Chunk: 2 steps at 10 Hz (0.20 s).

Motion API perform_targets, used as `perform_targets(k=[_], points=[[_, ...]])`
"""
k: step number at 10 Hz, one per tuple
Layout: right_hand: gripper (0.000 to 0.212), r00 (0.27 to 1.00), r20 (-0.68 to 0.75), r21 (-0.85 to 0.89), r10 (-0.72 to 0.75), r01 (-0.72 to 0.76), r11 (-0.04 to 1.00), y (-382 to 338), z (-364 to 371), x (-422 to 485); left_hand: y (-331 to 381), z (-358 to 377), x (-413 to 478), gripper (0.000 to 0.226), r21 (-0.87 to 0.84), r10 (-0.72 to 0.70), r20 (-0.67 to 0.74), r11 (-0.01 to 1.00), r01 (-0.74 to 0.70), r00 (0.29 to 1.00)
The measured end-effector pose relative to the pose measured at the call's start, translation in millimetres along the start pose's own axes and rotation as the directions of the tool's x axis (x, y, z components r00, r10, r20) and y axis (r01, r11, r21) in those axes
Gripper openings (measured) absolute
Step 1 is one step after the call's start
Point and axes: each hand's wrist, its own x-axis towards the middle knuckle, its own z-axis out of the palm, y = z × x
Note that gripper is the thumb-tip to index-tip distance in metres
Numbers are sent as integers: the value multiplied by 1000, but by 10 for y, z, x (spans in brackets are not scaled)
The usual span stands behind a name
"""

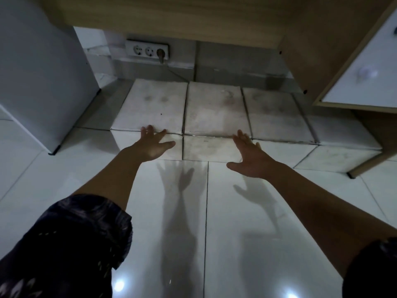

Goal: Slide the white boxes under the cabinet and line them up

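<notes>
Several white boxes stand side by side in a row on the tiled floor, under the wooden cabinet (171, 16). The left box (150, 104), the middle box (214, 108) and a right box (277, 117) touch each other, and a further box (343, 134) sits at the far right. My left hand (153, 144) lies flat against the front face of the left box, fingers spread. Spread the same way, my right hand (250, 157) presses on the front where the middle and right boxes meet. Neither hand holds anything.
A white appliance (43, 72) stands at the left. The cabinet's wooden side panel (305, 61) and a white door (365, 72) close off the right. On the back wall a socket strip (147, 50) carries one plug with a cable running down. Glossy floor tiles (236, 233) lie in front.
</notes>
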Motion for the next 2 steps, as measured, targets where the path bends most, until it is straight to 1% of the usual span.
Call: perform_targets(k=[1,2], points=[[82,1000,-10,-7,-23,22,1000,53,-146,-236,169,32,-186,68,18,61,-47,998,-61,997],[78,995,-91,-27,-42,40,999,139,-358,-532,509,45,-482,63,51,149,-151,988,-143,977]])
